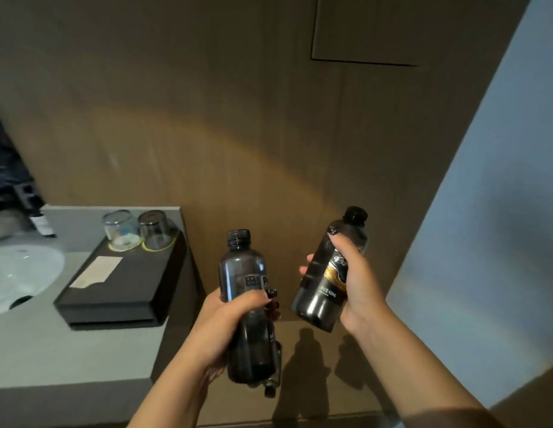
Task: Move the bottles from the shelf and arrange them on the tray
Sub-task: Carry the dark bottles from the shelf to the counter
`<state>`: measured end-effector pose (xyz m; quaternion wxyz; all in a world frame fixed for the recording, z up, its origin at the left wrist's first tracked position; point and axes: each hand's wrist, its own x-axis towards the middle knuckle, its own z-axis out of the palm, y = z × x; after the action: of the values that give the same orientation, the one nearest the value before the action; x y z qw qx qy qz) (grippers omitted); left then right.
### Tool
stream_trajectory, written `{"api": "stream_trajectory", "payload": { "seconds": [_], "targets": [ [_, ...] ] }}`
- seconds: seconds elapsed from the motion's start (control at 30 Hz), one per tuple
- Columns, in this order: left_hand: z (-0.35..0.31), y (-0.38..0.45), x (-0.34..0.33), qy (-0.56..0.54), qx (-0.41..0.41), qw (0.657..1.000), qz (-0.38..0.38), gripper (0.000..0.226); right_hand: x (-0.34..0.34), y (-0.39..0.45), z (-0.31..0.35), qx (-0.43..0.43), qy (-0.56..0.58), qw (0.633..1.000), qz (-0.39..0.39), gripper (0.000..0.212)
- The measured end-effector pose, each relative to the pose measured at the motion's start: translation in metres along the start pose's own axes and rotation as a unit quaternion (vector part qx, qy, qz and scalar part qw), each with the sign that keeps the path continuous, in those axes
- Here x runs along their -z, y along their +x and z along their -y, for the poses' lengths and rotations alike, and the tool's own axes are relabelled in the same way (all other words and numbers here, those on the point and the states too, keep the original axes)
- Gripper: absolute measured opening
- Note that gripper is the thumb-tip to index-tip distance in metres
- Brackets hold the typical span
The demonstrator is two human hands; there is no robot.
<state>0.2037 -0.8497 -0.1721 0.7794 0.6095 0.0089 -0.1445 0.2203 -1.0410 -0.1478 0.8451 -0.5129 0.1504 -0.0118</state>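
You are standing in the carrying step: both bottles are off the shelf and in the air, and neither is yet on the tray.

Starting at the left, the white basin (pixel 18 273) is sitting in the grey counter (pixel 52 344). Just beside it the black tray (pixel 114 310) is lying on that counter, with a pale card (pixel 96 271) flat on its near half and two upturned glasses (pixel 139 231) standing side by side at its far end. The strip between the card and the tray's right edge is looking like the likeliest spot for the bottles.

Moving right, your left hand (pixel 235 322) is wrapping its fingers round the middle of the left bottle (pixel 244 273), holding it close to upright, cap away from you. A dark object is showing below this bottle, near your palm; you cannot tell what it is.

Further right, your right hand (pixel 352 282) is gripping the right bottle (pixel 330 273) round its body, and this one is leaning with its cap to the upper right. Both bottles are hanging in front of the wooden wall panel, well to the right of the tray.

The next move is calling for a swing of both arms leftward over the counter. Level the tilted bottle first, keep clear of the glasses, and set each one down base-first.
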Motion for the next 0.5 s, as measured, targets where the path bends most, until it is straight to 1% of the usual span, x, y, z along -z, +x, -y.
{"api": "stream_trajectory", "payload": {
  "seconds": [0.1, 0.23, 0.37, 0.5],
  "targets": [
    [-0.004, -0.013, 0.028, -0.003, -0.014, 0.998, -0.068, 0.050, -0.028, -0.008, -0.014, -0.028, -0.024, 0.997, 0.063, 0.076],
    [-0.007, -0.038, 0.077, 0.030, -0.019, 0.989, -0.142, 0.055, -0.073, -0.016, -0.049, -0.080, -0.045, 0.988, 0.121, 0.075],
    [-0.010, -0.068, 0.138, 0.018, 0.000, 0.981, -0.194, 0.050, -0.124, -0.028, -0.099, -0.111, -0.056, 0.982, 0.141, 0.069],
    [-0.016, -0.105, 0.209, 0.016, 0.007, 0.976, -0.218, 0.049, -0.181, -0.049, -0.149, -0.145, -0.058, 0.975, 0.155, 0.063]
  ]
}}
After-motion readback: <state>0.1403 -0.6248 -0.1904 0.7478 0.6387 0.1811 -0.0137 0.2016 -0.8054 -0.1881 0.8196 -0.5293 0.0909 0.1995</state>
